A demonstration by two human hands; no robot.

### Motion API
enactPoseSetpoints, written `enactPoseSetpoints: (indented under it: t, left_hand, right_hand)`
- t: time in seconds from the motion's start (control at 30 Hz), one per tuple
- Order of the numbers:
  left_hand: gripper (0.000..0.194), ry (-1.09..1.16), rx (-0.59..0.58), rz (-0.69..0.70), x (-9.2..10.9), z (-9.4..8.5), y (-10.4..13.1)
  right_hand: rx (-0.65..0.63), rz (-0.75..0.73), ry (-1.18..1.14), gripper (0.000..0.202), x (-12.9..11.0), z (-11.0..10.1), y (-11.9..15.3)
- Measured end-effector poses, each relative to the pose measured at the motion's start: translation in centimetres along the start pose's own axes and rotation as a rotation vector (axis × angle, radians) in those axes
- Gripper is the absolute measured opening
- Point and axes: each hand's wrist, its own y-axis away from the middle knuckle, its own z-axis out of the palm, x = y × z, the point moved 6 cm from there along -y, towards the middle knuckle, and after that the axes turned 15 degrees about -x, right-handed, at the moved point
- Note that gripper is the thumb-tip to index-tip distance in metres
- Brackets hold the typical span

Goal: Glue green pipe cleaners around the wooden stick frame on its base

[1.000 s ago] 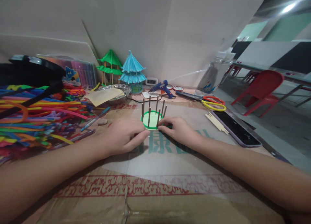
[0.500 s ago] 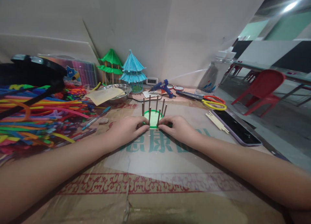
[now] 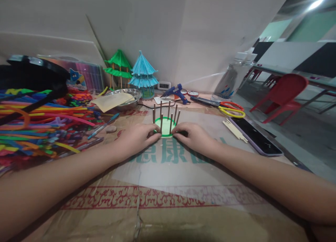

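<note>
A round pale-green disc [image 3: 165, 129] with a bright green rim lies on the board in front of me. Several thin brown sticks [image 3: 161, 125] stand around its edge, some leaning slightly outward. My left hand [image 3: 139, 137] is closed at the disc's left front edge, thumb and fingers pinched by the foot of a stick. On the opposite side, my right hand [image 3: 193, 137] pinches the right front edge beside another stick [image 3: 171, 123]. The fingertips partly hide the rim on both sides.
Colourful pipe cleaners [image 3: 39, 126] pile up at left. Behind stand a green pavilion model [image 3: 119, 65], a blue one [image 3: 143, 72], a metal dish [image 3: 132, 98] and a glue gun [image 3: 175, 92]. Scissors [image 3: 223, 105], pale sticks [image 3: 235, 130] and a phone [image 3: 256, 135] lie at right.
The view has shifted slightly. The front right stick stands a little more upright, and my right fingertips are a touch further right. My left hand keeps its pinch.
</note>
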Motion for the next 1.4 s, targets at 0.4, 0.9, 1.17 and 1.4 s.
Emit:
enactPoseSetpoints:
  t: [0.4,0.9,1.17,1.4]
  left_hand:
    - [0.032,-0.032,0.004,0.018,-0.9,0.0,0.2]
    - [0.034,-0.012,0.022,0.017,-0.8,-0.1,0.2]
    - [0.034,0.025,0.022,0.047,-0.8,0.0,0.3]
    - [0.032,0.123,0.122,0.109,-0.9,-0.5,0.4]
  right_hand:
    - [0.039,0.073,0.05,0.019,0.2,-2.6,1.2]
    - [0.145,0.267,0.195,0.033,6.5,-7.2,-0.3]
    - [0.062,0.542,0.405,0.046,12.6,-11.7,-3.8]
    - [-0.083,0.797,0.574,0.058,18.4,-15.4,1.0]
